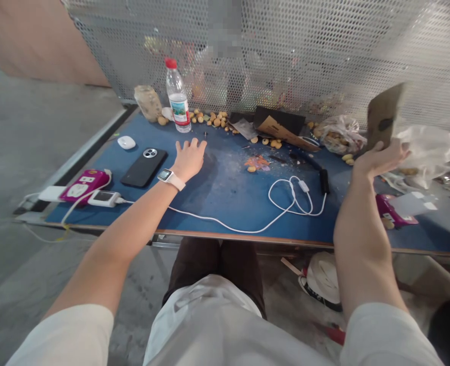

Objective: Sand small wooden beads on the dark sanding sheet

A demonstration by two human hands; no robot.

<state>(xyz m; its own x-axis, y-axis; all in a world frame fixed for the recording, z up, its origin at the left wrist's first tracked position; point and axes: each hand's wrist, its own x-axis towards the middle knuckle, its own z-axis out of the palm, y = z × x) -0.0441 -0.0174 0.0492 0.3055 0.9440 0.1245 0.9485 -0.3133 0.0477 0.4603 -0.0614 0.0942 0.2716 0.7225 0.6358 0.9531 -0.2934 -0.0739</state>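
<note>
Plastic bag (341,133) holds brown bits (333,136) beside right hand (381,157) gripping cardboard (383,114).

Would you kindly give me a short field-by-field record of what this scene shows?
surface: blue table, with a mesh screen behind it
left hand: open, flat on the table, palm down
right hand: raised, shut on a cardboard piece
near left hand: black phone, water bottle
near right hand: white plastic bag
also: white cable looped mid-table

Blue table (225,198) — black phone (143,167), white cable (248,226), red-capped bottle (178,97), magenta power strip (85,185).
</note>
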